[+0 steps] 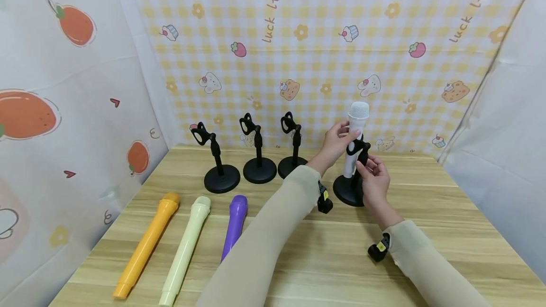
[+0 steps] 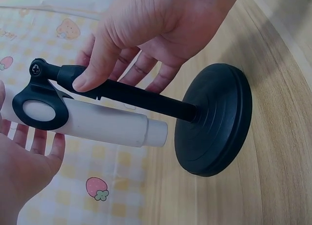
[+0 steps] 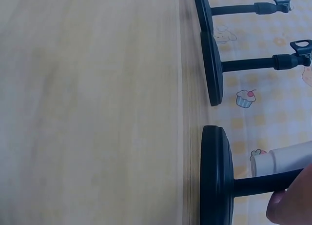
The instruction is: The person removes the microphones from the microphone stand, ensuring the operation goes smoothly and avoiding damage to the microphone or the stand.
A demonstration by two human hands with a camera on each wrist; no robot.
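Note:
A white microphone [image 1: 359, 111] stands nearly upright in the clip [image 2: 41, 108] of a black desk stand [image 1: 346, 192]. My left hand [image 1: 334, 145] holds the microphone's upper body, its thumb in front, just below the mesh head. With my right hand [image 1: 375, 180] I grip the stand's pole below the clip joint; in the left wrist view, the thumb lies along the pole's collar [image 2: 73, 77]. The microphone's narrower tail end [image 2: 157, 133] hangs beside the pole, above the round base [image 2: 214, 120]. Only part of the right hand [image 3: 295, 200] shows in the right wrist view.
Three more black stands [image 1: 222, 178] [image 1: 259, 170] [image 1: 293, 164] with vacant clips line the back left of the wooden table [image 1: 332, 259]. Orange [image 1: 147, 245], pale yellow [image 1: 186, 249] and purple [image 1: 234, 224] microphones lie at the front left; the left sleeve partly covers the purple one. Patterned cloth [image 1: 298, 60] hangs behind.

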